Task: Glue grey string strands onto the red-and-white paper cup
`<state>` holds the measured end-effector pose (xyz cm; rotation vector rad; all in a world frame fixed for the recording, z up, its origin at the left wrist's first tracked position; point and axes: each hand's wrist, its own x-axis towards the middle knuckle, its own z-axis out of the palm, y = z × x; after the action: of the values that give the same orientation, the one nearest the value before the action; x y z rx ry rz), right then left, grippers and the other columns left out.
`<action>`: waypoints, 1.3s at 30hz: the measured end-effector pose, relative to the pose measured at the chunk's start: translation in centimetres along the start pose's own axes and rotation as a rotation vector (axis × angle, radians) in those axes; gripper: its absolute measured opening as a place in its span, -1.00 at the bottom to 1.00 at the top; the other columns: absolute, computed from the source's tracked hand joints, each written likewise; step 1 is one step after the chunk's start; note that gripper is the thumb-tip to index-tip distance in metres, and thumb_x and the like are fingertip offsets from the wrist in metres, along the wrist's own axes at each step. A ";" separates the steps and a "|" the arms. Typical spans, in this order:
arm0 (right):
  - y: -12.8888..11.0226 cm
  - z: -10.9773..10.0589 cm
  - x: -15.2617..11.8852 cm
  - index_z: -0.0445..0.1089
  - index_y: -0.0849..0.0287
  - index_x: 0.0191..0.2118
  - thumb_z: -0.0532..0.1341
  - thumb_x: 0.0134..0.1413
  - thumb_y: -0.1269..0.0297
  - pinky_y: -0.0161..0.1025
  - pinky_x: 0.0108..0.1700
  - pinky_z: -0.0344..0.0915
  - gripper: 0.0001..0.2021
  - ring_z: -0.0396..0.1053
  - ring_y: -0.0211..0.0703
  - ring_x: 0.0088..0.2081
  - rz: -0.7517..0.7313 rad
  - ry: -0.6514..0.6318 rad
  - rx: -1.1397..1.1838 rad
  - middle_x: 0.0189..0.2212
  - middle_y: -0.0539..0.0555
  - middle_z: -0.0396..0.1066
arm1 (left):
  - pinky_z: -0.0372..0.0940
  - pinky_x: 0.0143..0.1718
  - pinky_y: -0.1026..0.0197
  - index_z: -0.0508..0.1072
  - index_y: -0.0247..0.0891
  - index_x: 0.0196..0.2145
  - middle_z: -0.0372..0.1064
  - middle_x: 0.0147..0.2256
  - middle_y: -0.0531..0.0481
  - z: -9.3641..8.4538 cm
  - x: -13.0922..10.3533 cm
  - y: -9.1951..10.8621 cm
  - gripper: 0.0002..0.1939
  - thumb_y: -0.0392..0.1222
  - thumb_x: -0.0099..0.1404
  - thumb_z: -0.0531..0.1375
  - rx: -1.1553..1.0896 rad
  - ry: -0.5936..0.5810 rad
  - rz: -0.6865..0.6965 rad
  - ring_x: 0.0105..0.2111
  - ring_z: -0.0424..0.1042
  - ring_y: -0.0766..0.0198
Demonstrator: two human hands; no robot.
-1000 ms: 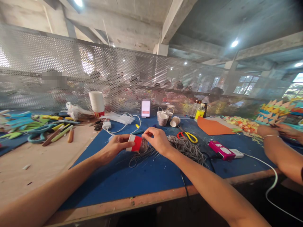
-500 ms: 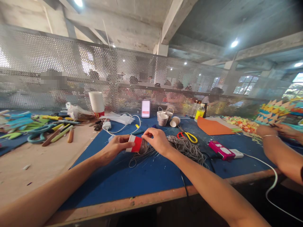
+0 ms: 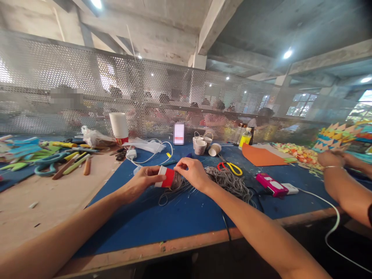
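A red-and-white paper cup (image 3: 167, 177) lies tilted on its side in my left hand (image 3: 145, 178), whose fingers and thumb grip it near the white end. Grey string (image 3: 176, 180) is wound round the cup's other end. My right hand (image 3: 193, 172) is closed in a pinch right beside that wound end, apparently on the string; the fingertips partly hide it. A loose tangled heap of the same grey string (image 3: 229, 182) lies on the blue table cover (image 3: 162, 217), behind and to the right of my right hand.
Small string-covered cups (image 3: 200, 146) stand at the back, one tipped over. Scissors (image 3: 230, 167) with red and yellow handles lie nearby. A stack of paper cups (image 3: 118, 126), orange paper (image 3: 261, 155), a pink box (image 3: 271, 185) and a yellow bottle (image 3: 245, 138) surround the area. A co-worker's arm (image 3: 337, 178) reaches in at right.
Both of my hands hold almost the same pose on the cup and string. At the right, the co-worker's hands have shifted slightly.
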<state>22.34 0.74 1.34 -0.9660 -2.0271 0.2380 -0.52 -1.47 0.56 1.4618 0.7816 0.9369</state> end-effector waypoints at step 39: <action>0.5 -0.7 0.3 0.52 0.13 -0.30 0.00 0.46 -0.19 -0.28 -0.15 0.28 -0.44 0.47 -0.16 -0.25 0.203 -0.094 0.119 -0.35 0.03 0.52 | 0.46 -0.10 0.14 0.70 -0.28 -0.17 0.68 -0.23 -0.16 -0.5 0.5 0.1 -0.77 -0.17 0.21 0.45 -0.229 0.044 0.031 -0.29 0.62 0.13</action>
<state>23.09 1.16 1.69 -1.1036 -1.9748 0.5166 -0.77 -0.75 0.71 1.2609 0.6615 1.0493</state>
